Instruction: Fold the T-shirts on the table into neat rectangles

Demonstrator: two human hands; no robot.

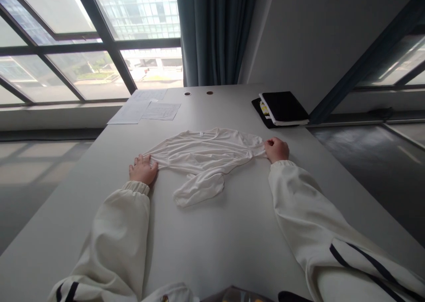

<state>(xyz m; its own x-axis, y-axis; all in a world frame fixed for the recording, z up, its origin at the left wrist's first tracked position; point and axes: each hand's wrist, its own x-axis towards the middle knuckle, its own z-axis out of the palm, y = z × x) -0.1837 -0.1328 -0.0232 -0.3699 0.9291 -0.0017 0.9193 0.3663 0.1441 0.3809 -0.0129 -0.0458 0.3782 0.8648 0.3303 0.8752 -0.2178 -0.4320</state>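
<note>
A white long-sleeved shirt (pixel 206 153) lies wrinkled across the table, its neckline on the far side and one sleeve (pixel 201 190) folded out toward me. At the garment's left end, my left hand (pixel 143 170) rests with fingers spread, pressing on the edge of the cloth. My right hand (pixel 277 150) is closed at the right end, its fingers pinching the fabric there. The cloth looks drawn out between both hands, with creases running from side to side.
The white table (pixel 229 240) carries several paper sheets (pixel 162 110) at the far left. A black notebook (pixel 284 107) lies on a dark folder at the far right. Two round cable holes (pixel 187 94) sit near the back edge. Beyond hangs a blue-grey curtain (pixel 214 32) beside windows.
</note>
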